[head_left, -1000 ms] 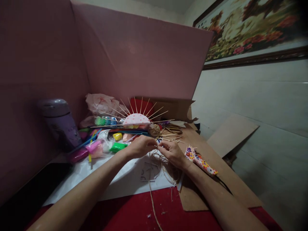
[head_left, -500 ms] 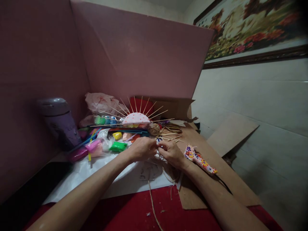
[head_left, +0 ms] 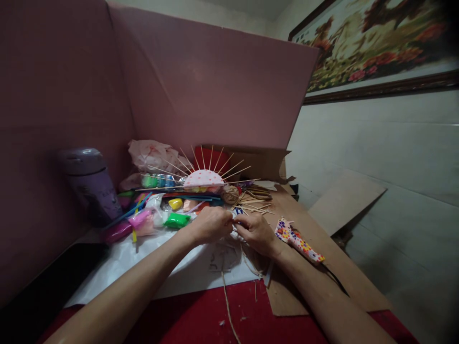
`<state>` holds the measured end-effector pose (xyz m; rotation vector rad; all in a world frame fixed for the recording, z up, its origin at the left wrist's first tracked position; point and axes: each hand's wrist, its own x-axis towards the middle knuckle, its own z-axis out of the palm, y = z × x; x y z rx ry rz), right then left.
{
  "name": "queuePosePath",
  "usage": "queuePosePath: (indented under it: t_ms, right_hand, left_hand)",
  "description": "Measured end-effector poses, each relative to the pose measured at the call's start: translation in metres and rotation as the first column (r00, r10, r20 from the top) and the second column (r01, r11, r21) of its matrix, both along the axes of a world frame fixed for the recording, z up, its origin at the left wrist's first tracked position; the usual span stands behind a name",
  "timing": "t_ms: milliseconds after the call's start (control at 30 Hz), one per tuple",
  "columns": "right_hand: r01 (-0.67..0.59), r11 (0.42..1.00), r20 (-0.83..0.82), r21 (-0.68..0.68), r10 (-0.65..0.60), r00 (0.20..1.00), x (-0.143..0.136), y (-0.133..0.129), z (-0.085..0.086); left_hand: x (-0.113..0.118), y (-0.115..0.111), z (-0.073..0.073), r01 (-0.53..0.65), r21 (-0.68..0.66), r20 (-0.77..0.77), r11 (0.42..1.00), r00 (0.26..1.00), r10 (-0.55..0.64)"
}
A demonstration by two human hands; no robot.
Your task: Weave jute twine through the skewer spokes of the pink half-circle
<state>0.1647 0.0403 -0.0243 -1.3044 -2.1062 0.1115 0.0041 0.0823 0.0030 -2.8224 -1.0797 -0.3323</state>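
Twine (head_left: 227,306) is pinched between left hand (head_left: 215,224) and right hand (head_left: 256,233), each grip closed at the fingertips; a strand trails toward six o'clock. From the hands, the dotted half-disc (head_left: 203,178) lies at eleven.

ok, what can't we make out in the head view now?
All head view:
Anything between the left hand and right hand: too small, covered by the hands themselves.
Near end of the twine strand: cut off by the bottom edge.
Print on the purple bottle: blurred.
Framed picture: cut off by the top edge.
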Motion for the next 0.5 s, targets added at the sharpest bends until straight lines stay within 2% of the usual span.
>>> queuePosePath:
  t_ms: [100, 300, 500]
  right_hand:
    - [-0.009, 1.000, -0.030, 0.004, 0.009, 1.000, 0.0006, 0.0010, 0.0007]
    - [-0.108, 0.994, -0.130, -0.030, 0.104, 0.986, 0.0040, 0.0047, 0.0001]
    - [-0.066, 0.998, -0.250, -0.002, 0.063, 0.966, -0.0011, 0.0026, 0.0022]
  left_hand:
    - [0.0014, -0.0001, -0.0016, -0.024, 0.032, 0.045, 0.999, 0.999, 0.023]
    - [0.0004, -0.0036, 0.0038, -0.045, 0.037, 0.080, 0.998, 0.996, 0.042]
    - [-0.0035, 0.0009, 0.0072, -0.035, -0.141, 0.217, 0.989, 0.974, 0.066]
